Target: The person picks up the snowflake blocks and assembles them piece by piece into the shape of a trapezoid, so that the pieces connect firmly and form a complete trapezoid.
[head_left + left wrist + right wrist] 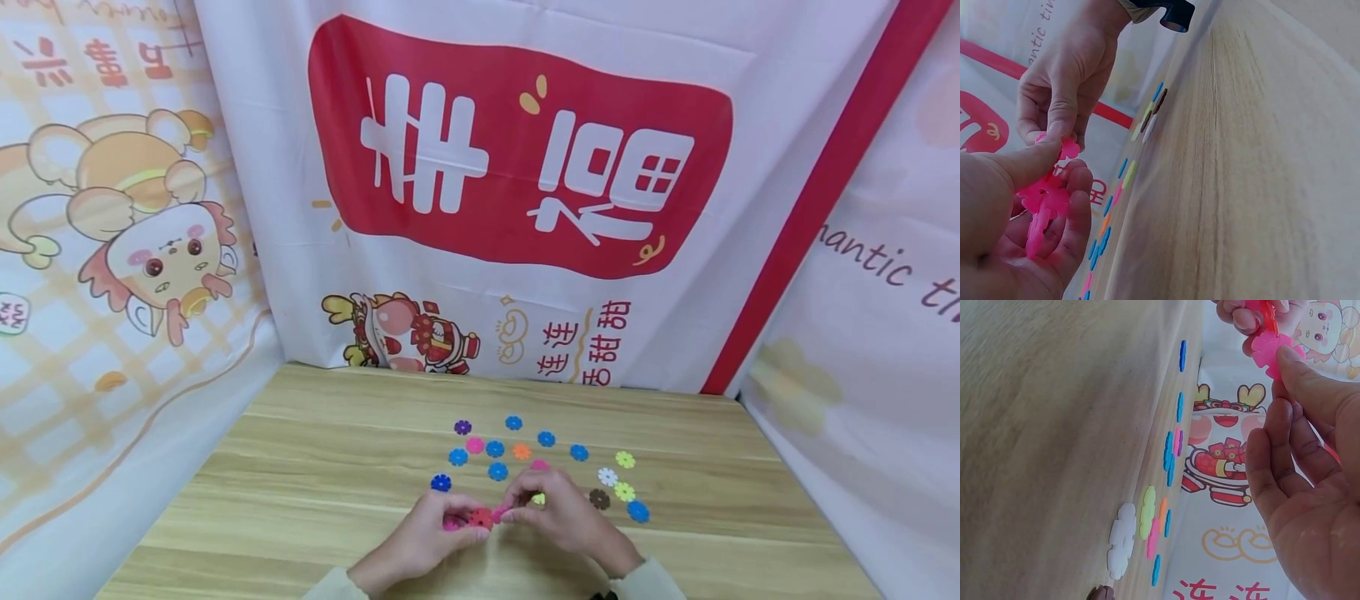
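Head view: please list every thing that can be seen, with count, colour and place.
Loose snowflake discs: about sixteen; mostly blue, also pink, purple, orange, yellow-green, white, brown; scattered on the table beyond the hands.
Joined snowflake pieces: a few, pink and red; held between both hands.
Wooden table: one, light wood; below.
Printed cloths: three, white with red and cartoon prints; behind and at both sides.
Left hand: grips the joined pieces.
Right hand: pinches a pink piece.
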Motion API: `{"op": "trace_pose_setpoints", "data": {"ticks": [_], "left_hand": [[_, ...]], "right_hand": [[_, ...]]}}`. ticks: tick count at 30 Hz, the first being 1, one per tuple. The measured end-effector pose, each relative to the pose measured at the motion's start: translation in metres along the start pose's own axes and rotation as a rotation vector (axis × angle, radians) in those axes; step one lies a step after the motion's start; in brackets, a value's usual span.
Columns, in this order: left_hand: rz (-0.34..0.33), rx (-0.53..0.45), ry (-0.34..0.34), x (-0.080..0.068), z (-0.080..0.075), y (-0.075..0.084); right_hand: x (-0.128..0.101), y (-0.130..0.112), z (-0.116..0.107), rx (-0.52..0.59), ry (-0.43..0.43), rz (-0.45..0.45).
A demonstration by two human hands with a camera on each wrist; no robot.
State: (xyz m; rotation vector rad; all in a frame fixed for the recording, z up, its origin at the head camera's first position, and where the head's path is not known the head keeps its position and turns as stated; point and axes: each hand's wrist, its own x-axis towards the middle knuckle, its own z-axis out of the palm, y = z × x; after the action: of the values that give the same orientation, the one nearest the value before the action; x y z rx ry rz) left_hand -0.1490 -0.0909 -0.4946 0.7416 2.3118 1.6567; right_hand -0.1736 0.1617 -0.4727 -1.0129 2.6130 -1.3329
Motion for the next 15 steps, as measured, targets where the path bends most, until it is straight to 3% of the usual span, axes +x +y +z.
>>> {"op": "trace_pose_setpoints", "data": {"ticks": [6,15], "left_hand": [[-0.007,0.045,-0.001,0.0018,0.0008,-0.0002],[0.016,0.071,0.067,0.0024,0.0003,0.0007]], "right_hand": [[-0.0013,-0.0005,0.0002,-0.010,0.010,0.021],[-0.0028,-0.0020,-0.0005,-0.005,0.017,0.020]]}}
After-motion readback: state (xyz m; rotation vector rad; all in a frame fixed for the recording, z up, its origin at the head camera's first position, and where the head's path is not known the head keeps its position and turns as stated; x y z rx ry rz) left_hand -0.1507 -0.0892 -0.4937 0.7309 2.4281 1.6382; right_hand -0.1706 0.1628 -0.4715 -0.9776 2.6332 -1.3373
